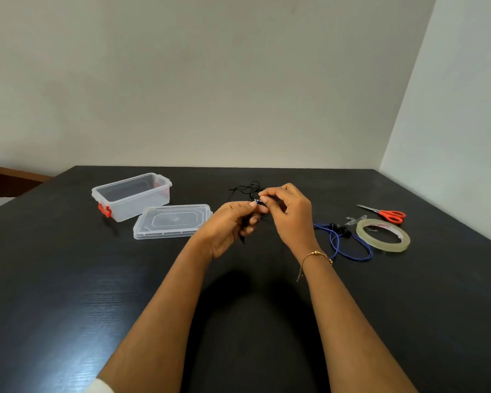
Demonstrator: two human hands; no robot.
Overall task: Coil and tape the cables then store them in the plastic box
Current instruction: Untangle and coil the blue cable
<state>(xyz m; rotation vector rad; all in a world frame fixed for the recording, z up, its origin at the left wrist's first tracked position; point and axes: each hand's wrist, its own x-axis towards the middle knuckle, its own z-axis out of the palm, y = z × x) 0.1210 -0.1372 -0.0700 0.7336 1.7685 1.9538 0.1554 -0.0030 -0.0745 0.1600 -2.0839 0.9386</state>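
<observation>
Tape roll (383, 235): red printed lettering ran along the inner core, seen reversed and too small to read. No other text, label or number was legible.

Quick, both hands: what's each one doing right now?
Left hand: fingers curled, gripping the black cable.
Right hand: fingertips pinching the same black cable beside the left thumb.

Both hands raised, fingertips meeting; left (230, 225), right (288, 211) pinching.
</observation>
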